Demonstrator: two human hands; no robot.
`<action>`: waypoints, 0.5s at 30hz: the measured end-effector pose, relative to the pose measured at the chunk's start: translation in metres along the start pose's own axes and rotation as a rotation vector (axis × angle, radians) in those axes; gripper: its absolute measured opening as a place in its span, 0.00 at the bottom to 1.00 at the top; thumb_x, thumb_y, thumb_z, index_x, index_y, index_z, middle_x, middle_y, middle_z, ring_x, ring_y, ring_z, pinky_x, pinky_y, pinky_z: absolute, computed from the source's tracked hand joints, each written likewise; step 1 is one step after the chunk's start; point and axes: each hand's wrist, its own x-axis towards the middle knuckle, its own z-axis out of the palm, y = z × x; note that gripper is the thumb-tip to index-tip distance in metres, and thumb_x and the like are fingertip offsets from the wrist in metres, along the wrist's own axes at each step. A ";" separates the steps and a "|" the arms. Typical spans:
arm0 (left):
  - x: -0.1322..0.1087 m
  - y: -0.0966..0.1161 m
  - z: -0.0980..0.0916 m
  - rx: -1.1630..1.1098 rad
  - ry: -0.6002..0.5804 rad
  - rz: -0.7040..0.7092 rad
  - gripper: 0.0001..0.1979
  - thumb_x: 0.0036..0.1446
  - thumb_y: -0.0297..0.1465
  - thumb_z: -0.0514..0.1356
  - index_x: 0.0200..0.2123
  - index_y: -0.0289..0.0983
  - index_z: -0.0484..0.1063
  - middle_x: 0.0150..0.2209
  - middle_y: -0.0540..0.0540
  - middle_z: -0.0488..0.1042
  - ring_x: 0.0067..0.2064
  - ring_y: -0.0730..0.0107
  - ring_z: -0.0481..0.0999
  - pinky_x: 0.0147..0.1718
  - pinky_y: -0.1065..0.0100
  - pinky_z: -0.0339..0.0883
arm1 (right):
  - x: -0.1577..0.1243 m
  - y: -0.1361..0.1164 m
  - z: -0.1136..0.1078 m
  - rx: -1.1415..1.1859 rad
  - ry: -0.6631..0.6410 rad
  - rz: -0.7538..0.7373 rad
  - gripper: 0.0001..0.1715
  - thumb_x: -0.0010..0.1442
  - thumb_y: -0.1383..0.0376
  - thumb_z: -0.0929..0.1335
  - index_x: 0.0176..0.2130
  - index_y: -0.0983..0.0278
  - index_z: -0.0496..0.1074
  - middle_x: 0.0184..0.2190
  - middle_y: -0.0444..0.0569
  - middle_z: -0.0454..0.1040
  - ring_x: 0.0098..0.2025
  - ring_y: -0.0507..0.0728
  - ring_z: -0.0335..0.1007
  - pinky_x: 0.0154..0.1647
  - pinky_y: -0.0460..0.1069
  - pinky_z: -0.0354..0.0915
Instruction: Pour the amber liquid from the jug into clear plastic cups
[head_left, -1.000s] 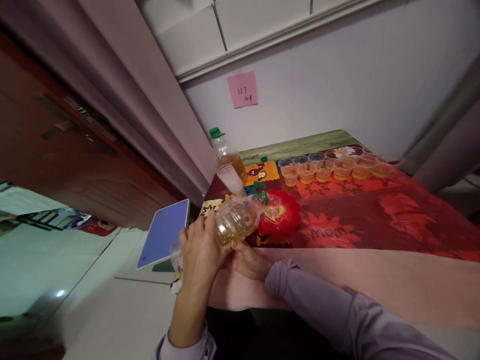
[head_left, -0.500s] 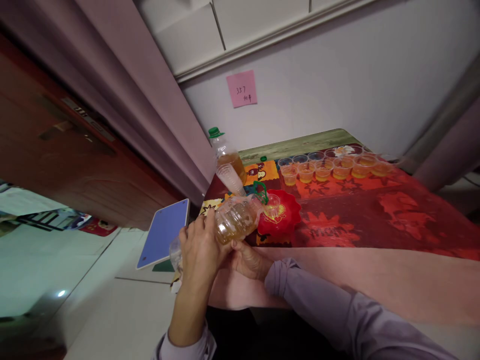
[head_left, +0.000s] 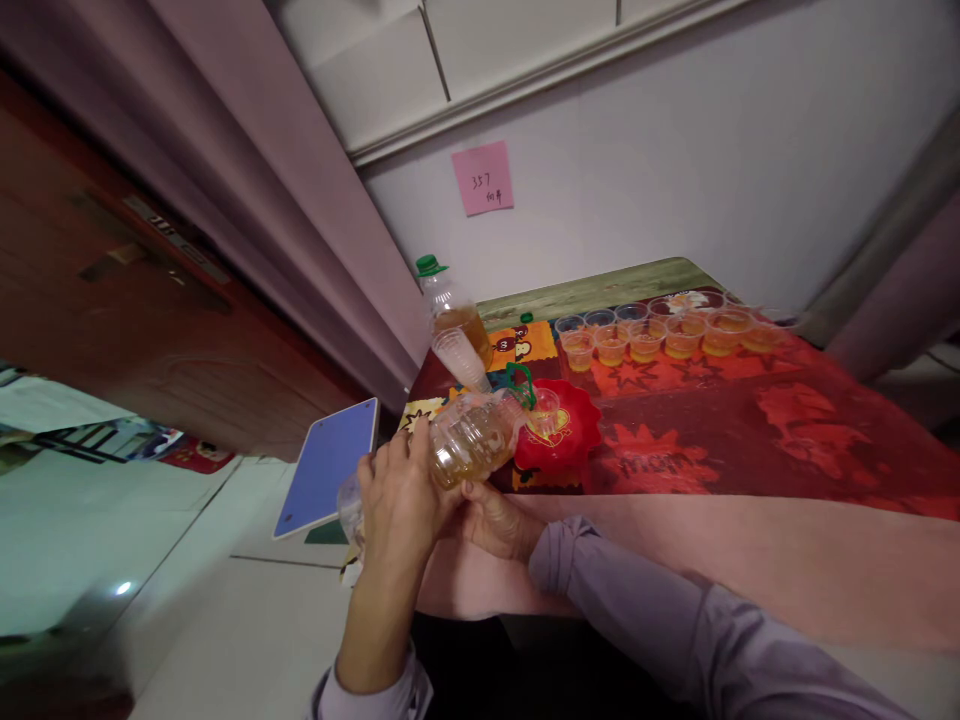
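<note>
A large clear plastic bottle (head_left: 474,438) of amber liquid lies tilted nearly sideways in my two hands, its neck with a green handle ring (head_left: 519,385) pointing right. My left hand (head_left: 401,490) wraps over the bottle's body from above. From below, my right hand (head_left: 501,520) supports its underside, thumb against the plastic. The bottle's mouth is at a small clear plastic cup (head_left: 547,408) on a red scalloped plate (head_left: 581,445). Whether liquid is flowing I cannot tell.
Behind stands another amber-filled bottle (head_left: 461,320) with a green cap, beside a leaning stack of clear cups (head_left: 459,358). Several cups of amber liquid (head_left: 646,345) line the table's back right. A loose green cap (head_left: 527,317) lies nearby. A blue board (head_left: 328,465) is at left.
</note>
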 end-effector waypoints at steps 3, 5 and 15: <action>0.000 0.000 -0.001 0.002 0.002 0.006 0.40 0.61 0.41 0.70 0.71 0.32 0.66 0.59 0.29 0.79 0.60 0.40 0.78 0.62 0.47 0.63 | 0.000 -0.002 0.001 0.009 -0.010 0.004 0.40 0.54 0.43 0.82 0.57 0.60 0.75 0.57 0.57 0.83 0.64 0.69 0.76 0.66 0.72 0.71; -0.001 0.000 -0.001 0.003 -0.004 0.008 0.40 0.61 0.41 0.70 0.71 0.32 0.66 0.59 0.29 0.79 0.60 0.40 0.78 0.61 0.47 0.63 | 0.000 -0.002 0.002 0.016 -0.017 0.005 0.41 0.53 0.43 0.83 0.57 0.59 0.75 0.56 0.56 0.83 0.63 0.69 0.77 0.66 0.72 0.71; -0.001 -0.001 0.003 0.000 0.038 0.012 0.39 0.60 0.40 0.70 0.71 0.34 0.66 0.58 0.29 0.80 0.59 0.40 0.78 0.61 0.46 0.63 | 0.001 0.002 -0.004 0.016 -0.013 -0.001 0.36 0.58 0.46 0.81 0.58 0.58 0.74 0.55 0.54 0.83 0.63 0.68 0.77 0.66 0.71 0.72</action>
